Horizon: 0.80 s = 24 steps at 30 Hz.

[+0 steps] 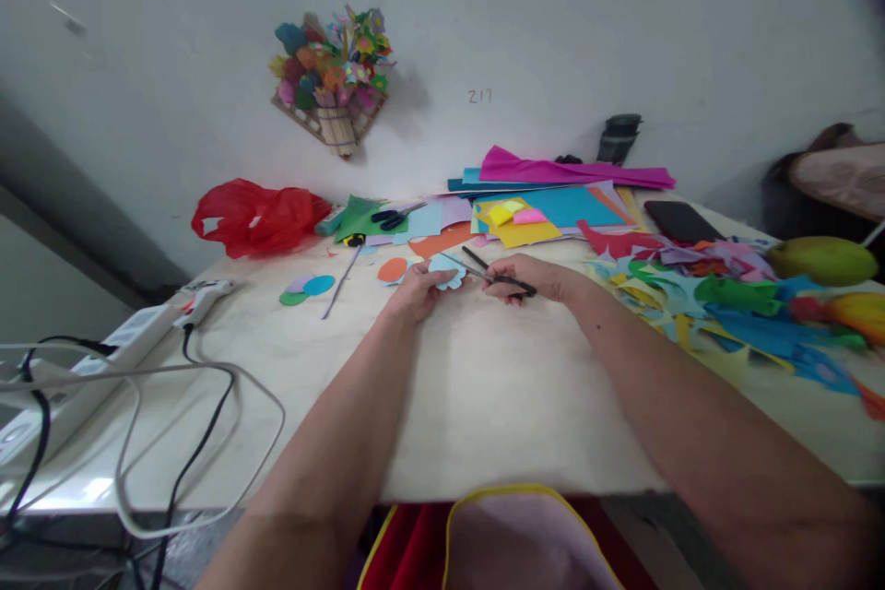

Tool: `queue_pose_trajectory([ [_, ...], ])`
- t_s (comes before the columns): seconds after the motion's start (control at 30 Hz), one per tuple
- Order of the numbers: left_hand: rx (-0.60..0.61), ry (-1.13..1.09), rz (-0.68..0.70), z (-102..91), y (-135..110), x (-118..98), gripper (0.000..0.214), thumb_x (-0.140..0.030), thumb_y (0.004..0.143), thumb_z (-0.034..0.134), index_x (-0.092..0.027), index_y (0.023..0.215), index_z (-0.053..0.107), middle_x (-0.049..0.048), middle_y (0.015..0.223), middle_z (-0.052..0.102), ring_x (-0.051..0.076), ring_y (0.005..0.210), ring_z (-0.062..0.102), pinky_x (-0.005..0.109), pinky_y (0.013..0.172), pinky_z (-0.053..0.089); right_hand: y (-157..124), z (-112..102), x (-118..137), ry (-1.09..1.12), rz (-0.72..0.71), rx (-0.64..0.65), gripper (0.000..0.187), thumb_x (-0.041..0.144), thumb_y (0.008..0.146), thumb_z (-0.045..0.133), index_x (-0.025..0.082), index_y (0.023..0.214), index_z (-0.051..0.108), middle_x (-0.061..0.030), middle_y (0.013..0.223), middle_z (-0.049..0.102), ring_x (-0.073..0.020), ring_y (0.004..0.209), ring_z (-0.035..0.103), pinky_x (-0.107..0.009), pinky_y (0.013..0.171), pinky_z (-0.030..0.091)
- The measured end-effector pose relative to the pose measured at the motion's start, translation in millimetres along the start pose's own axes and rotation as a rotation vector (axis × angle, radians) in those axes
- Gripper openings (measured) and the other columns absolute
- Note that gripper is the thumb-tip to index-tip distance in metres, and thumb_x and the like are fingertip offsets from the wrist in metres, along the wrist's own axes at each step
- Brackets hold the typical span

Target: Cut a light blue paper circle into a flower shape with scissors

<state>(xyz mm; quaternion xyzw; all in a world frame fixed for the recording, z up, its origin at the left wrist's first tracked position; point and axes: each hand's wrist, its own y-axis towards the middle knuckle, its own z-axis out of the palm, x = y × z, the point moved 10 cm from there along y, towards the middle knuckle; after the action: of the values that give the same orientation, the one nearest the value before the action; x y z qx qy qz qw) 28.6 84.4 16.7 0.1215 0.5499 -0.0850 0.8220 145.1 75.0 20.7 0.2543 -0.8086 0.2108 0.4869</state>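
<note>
My left hand [415, 292] pinches a light blue paper shape with scalloped edges [448, 270] just above the table [449, 387]. My right hand [529, 279] grips black-handled scissors [484, 272], whose open blades point left and meet the blue paper. Both hands are closed around what they hold. An orange paper circle [392, 270] lies just left of the blue shape.
Coloured paper sheets [553, 207] and a second pair of scissors [394, 218] lie at the back. Paper scraps [698, 295] pile on the right beside a mango [822, 260] and a phone [681, 221]. A red bag [255, 217], green and blue circles [308, 289], a power strip [103, 359] and cables lie on the left.
</note>
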Motion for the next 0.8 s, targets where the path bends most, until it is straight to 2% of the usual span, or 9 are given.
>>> queue_pose_trajectory([
  [0.8, 0.015, 0.035, 0.01, -1.7, 1.7, 1.2, 0.019, -0.019, 0.058, 0.072, -0.007, 0.071, 0.066, 0.0104, 0.07, 0.067, 0.018, 0.068, 0.064, 0.027, 0.069, 0.046, 2.7, 2.0, -3.2, 0.019, 0.005, 0.019, 0.026, 0.036, 0.069, 0.063, 0.014, 0.081, 0.057, 0.0039, 0.051, 0.052, -0.0049, 0.039, 0.045, -0.017, 0.038, 0.033],
])
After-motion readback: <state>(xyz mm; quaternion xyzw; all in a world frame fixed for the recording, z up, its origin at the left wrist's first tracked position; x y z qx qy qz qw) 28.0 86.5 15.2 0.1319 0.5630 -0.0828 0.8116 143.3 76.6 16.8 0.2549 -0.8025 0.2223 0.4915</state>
